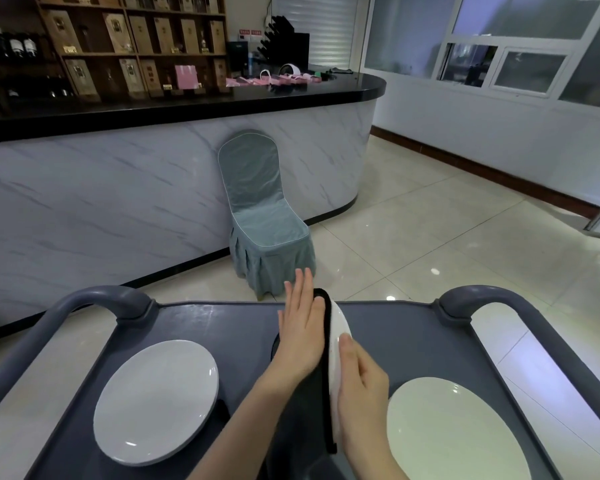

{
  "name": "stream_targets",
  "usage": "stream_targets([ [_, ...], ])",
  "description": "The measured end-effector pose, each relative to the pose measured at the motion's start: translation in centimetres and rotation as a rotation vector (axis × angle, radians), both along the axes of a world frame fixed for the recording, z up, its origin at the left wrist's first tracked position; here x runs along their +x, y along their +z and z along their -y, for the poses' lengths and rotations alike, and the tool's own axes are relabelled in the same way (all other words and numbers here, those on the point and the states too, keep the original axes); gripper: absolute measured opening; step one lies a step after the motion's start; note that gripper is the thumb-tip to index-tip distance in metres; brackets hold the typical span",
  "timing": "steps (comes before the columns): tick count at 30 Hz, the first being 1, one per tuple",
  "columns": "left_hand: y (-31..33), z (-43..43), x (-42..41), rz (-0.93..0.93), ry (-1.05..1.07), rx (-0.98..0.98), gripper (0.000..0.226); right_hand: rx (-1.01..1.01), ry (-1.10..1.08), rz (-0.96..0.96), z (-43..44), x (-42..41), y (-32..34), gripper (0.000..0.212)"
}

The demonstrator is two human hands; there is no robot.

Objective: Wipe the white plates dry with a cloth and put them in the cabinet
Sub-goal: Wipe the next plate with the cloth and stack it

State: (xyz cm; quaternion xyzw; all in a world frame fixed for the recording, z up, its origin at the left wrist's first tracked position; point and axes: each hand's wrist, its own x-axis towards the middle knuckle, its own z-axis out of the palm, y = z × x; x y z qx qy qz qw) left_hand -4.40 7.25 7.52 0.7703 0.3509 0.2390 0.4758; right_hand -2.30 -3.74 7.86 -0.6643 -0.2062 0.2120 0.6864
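Note:
A white plate (338,327) stands on edge over the middle of the grey cart top (229,323). My right hand (361,386) grips its rim, thumb on the near face. A black cloth (326,375) lies against the plate's left side. My left hand (300,327) presses flat on the cloth with straight fingers. Two more white plates lie flat on the cart: the left plate (156,401) and the right plate (454,434).
The cart has raised grey handles at the far left (94,299) and far right (492,296). Beyond it a chair in a blue-grey cover (260,216) stands against a marble-fronted counter (118,202). Tiled floor spreads to the right.

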Motion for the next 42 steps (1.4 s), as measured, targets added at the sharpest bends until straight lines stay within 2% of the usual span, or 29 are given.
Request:
stream_targets([
  [5, -3.0, -0.4, -1.6, -0.008, 0.049, 0.055, 0.049, 0.015, 0.004, -0.026, 0.5, 1.4, 1.1, 0.057],
  [9, -5.0, 1.9, -2.6, -0.119, 0.034, 0.225, 0.056, 0.057, -0.067, -0.162, 0.5, 3.0, 1.3, 0.049],
  [13, -5.8, 5.3, -2.5, -0.12, -0.001, 0.284, 0.057, 0.068, -0.068, -0.215, 0.1, 3.8, 1.1, 0.047],
  [17, -4.5, 3.9, -1.5, -0.188, -0.046, 0.38, 0.062, 0.078, -0.023, -0.25, 0.3, 3.4, 0.4, 0.037],
  [22, -2.7, 0.2, -1.2, -0.115, -0.12, 0.355, 0.056, 0.099, -0.048, -0.345, 0.2, 2.8, 0.5, 0.04],
  [27, -4.7, 0.3, -2.5, -0.175, -0.057, 0.261, 0.057, 0.113, -0.111, -0.304, 0.8, 4.8, 1.8, 0.04],
  [33, -5.4, 4.2, -1.2, -0.263, -0.128, 0.431, 0.059, 0.088, -0.055, -0.339, 0.7, 4.7, 0.6, 0.041],
  [37, -4.2, 1.9, -0.7, -0.193, -0.15, 0.366, 0.054, 0.098, -0.017, -0.356, 1.3, 3.9, -0.1, 0.041],
  [40, -4.2, 0.2, -1.1, -0.211, -0.096, 0.291, 0.054, 0.064, -0.048, -0.351, 1.6, 4.0, 0.4, 0.052],
  [42, -4.6, 0.4, -1.5, -0.256, -0.087, 0.274, 0.055, 0.062, -0.094, -0.372, 1.9, 4.7, 0.6, 0.047],
])
